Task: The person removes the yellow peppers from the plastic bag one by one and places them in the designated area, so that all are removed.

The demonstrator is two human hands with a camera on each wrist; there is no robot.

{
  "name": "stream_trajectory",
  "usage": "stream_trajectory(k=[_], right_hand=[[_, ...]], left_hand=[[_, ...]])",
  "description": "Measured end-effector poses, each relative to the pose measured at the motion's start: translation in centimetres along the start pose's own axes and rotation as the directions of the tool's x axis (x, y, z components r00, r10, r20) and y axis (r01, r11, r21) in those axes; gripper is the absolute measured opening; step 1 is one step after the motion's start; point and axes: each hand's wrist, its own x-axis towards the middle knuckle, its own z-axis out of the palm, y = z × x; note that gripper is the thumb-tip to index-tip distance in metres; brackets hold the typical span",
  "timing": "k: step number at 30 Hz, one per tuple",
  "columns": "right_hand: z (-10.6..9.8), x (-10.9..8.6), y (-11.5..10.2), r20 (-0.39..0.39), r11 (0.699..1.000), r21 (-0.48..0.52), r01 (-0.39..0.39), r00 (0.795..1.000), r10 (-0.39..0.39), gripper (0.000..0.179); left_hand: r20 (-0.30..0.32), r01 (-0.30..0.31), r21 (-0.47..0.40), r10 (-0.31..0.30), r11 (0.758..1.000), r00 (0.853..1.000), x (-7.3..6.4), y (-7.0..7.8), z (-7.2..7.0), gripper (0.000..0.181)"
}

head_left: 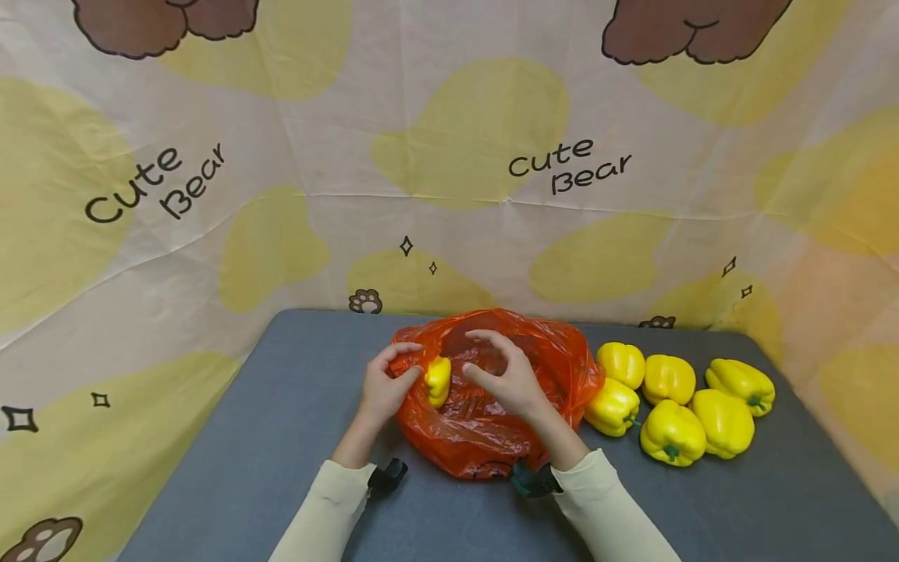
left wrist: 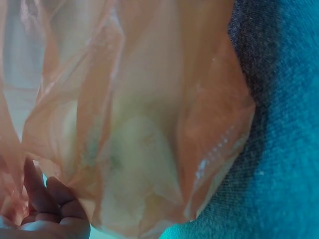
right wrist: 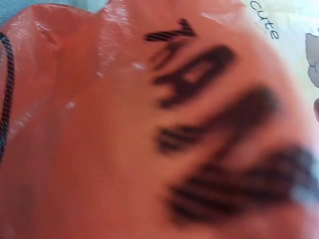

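A red plastic bag (head_left: 485, 445) lies spread with its mouth up in the middle of the table. Inside its left part shows a yellow bell pepper (head_left: 438, 382); pale shapes show through the film in the left wrist view. My left hand (head_left: 385, 386) holds the bag's left rim between thumb and fingers, close by that pepper. Over the mouth hovers my right hand (head_left: 511, 378), thumb and fingers spread in a curve around nothing. Printed bag film (right wrist: 109, 149) fills most of the right wrist view, with the right hand almost wholly out of it.
Several yellow bell peppers (head_left: 673, 433) lie grouped to the right of the bag, the nearest touching or almost touching its side. The grey table (head_left: 281, 421) ends at the back against a patterned cloth (head_left: 449, 156). Dark bands (head_left: 386, 476) sit on both wrists.
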Motion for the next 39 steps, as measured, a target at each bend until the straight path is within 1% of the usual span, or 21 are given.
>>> stream_trajectory(k=[6, 11, 15, 18, 21, 24, 28, 33, 39], right_hand=[[0.9, 0.3, 0.6, -0.003, 0.999, 0.004, -0.037, 0.999, 0.037, 0.044], [1.5, 0.7, 1.2, 0.008, 0.995, 0.017, -0.1, 0.995, 0.1, 0.044], [1.9, 0.8, 1.7, 0.019, 0.991, 0.011, -0.136, 0.991, 0.136, 0.045], [2.2, 0.8, 1.1, 0.032, 0.988, -0.002, -0.152, 0.988, 0.152, 0.044], [2.3, 0.6, -0.3, 0.042, 0.986, -0.018, -0.164, 0.985, 0.165, 0.042], [2.7, 0.8, 0.8, 0.037, 0.985, -0.023, -0.169, 0.985, 0.17, 0.042], [3.5, 1.5, 3.8, 0.023, 0.982, -0.024, -0.188, 0.982, 0.188, 0.043], [4.1, 1.6, 4.3, 0.03, 0.974, -0.05, -0.221, 0.974, 0.223, 0.044], [4.5, 1.6, 4.7, 0.028, 0.973, -0.065, -0.222, 0.974, 0.224, 0.044]], left_hand=[[-0.003, -0.006, 0.0, 0.006, 1.0, 1.0, 0.0, 0.0, 0.1, 0.029], [-0.001, -0.016, 0.001, 0.016, 1.0, 1.0, 0.1, -0.1, 0.1, 0.029], [0.004, -0.024, -0.008, 0.024, 1.0, 1.0, 0.1, -0.1, 0.1, 0.029], [0.01, -0.024, -0.011, 0.024, 1.0, 1.0, 0.1, 0.0, 0.1, 0.028], [0.012, -0.015, -0.012, 0.015, 1.0, 1.0, 0.1, 0.0, 0.1, 0.029], [0.014, -0.003, -0.022, 0.004, 1.0, 1.0, 0.2, -0.2, 0.1, 0.029], [0.017, 0.007, -0.043, -0.006, 0.999, 1.0, 0.3, -0.4, 0.1, 0.029], [0.017, 0.012, -0.049, -0.011, 0.999, 1.0, 0.3, -0.5, 0.2, 0.03], [0.017, 0.01, -0.044, -0.009, 0.999, 1.0, 0.2, -0.5, 0.3, 0.03]])
